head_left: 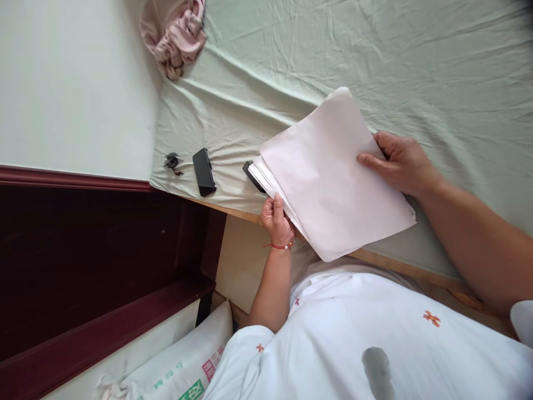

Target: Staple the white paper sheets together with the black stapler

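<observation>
A: Where do the 2 hands sit on the stack of paper point(328, 178)?

B: The left hand point(277, 218) is closed around the stack's near-left corner, thumb on top, pinching the fanned sheet edges. The right hand point(398, 162) lies half open on the right edge, fingers curled over the top sheet.

A: Where is the stack itself?

B: On the green sheet point(375, 61) of the bed, between the 2 hands, its near corner hanging past the wooden bed edge point(233, 210) toward the white shirt point(353, 333).

A: Anything crowding the left hand?

B: A dark object point(251, 173) peeks out from under the stack just beyond the thumb. Further left lie a black phone point(204, 171) and a bunch of keys point(171, 161), both close to the bed edge.

A: And open room?

B: Beyond the right hand the sheet runs bare and wrinkled. A pink cloth point(177, 36) is bunched far off, well apart from both hands.
</observation>
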{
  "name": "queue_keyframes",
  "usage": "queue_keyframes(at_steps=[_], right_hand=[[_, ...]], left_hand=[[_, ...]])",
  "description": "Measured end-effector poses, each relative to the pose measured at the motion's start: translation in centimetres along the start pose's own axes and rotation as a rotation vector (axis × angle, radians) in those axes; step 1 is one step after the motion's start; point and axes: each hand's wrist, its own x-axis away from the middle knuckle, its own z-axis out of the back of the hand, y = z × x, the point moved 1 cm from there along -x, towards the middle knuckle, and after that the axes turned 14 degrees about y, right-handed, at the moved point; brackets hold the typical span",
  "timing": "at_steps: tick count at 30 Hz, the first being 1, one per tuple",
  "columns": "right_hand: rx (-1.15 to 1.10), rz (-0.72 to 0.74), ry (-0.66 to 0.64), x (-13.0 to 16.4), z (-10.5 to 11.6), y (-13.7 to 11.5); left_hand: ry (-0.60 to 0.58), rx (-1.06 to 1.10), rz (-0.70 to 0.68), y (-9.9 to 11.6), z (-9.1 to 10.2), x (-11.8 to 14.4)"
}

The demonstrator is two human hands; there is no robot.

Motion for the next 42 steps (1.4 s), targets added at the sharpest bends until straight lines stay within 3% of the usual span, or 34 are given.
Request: queue_keyframes(at_steps=[4, 24, 32, 42], right_hand=[[0.102, 0.02, 0.009, -0.07, 0.09, 0.18], [0.048, -0.003, -0.004, 0.02, -0.02, 0.07], [0.055, 0.024, 0.003, -0.02, 0.04, 0.01], [0.044, 0.023, 0.01, 0.03, -0.15, -0.03]], left_hand=[[0.007, -0.032, -0.019, 0.15, 0.0, 0.03], [0.056, 0.081, 0.044, 0.17, -0.1, 0.21], [-0.043, 0.046, 0.049, 0.5, -0.25, 0.21], [-0.007, 0.025, 0.048, 0.55, -0.27, 0.25]])
